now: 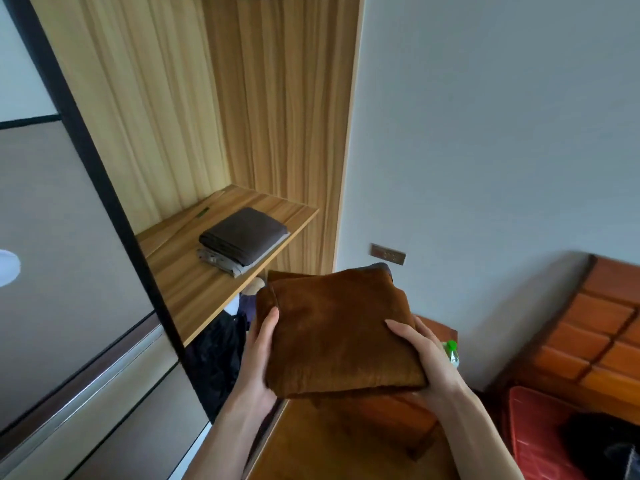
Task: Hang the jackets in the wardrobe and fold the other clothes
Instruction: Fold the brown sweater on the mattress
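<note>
A folded brown fleece garment (337, 329) is held flat in the air in front of the open wardrobe. My left hand (258, 358) grips its left edge, thumb on top and fingers underneath. My right hand (426, 358) grips its right edge the same way. On the wooden wardrobe shelf (194, 289), up and to the left of the garment, lies a small stack of folded clothes: a dark brown piece (244, 233) on top of a grey one (227, 263).
A dark sliding wardrobe door (69, 271) stands at the left. Dark clothes (218, 358) hang below the shelf. A wooden nightstand (391, 420) with a green-capped bottle (452, 351) is under my hands. A bed with a wooden headboard (595, 334) and red mat (533, 438) is at the right.
</note>
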Demonstrator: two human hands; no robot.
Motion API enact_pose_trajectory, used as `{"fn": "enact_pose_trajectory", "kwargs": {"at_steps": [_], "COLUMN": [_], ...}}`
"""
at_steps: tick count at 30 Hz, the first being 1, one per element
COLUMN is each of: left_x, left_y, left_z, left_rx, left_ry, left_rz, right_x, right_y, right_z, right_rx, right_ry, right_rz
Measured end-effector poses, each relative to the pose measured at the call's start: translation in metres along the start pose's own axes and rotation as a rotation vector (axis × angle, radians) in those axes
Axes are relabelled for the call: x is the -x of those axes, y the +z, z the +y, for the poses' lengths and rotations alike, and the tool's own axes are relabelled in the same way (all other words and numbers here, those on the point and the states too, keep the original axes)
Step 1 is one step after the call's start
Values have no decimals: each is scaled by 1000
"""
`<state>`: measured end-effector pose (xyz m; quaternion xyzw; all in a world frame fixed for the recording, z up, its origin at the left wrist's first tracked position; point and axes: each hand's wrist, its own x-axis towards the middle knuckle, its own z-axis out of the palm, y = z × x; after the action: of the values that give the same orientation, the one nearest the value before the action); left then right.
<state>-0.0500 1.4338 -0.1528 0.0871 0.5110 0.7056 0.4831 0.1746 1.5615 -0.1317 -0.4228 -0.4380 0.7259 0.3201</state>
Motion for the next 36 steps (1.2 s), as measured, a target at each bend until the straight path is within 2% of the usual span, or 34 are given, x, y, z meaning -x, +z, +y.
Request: {"fn": "enact_pose_trajectory", "kwargs": {"at_steps": [5, 9, 15, 20, 27, 36], "left_x": [-82, -136, -188, -228, -272, -333], "left_y": [-8, -6, 4, 0, 8, 11], "left_z": [42, 72, 93, 111, 142, 154], "left_rx": [-18, 90, 139, 140, 149, 251], "left_ry": [9, -56, 9, 121, 269, 396], "left_rz": [85, 70, 82, 311, 541, 746], "right_x": [-86, -151, -226, -294, -399, -508], "right_y": [47, 71, 98, 128, 184, 250], "right_z": [-39, -58, -81, -97, -101, -110], "right_rx": [67, 109, 142, 152, 152, 283], "right_ry": [11, 13, 22, 69, 125, 229], "right_rz": [-84, -145, -245, -349, -541, -735]}}
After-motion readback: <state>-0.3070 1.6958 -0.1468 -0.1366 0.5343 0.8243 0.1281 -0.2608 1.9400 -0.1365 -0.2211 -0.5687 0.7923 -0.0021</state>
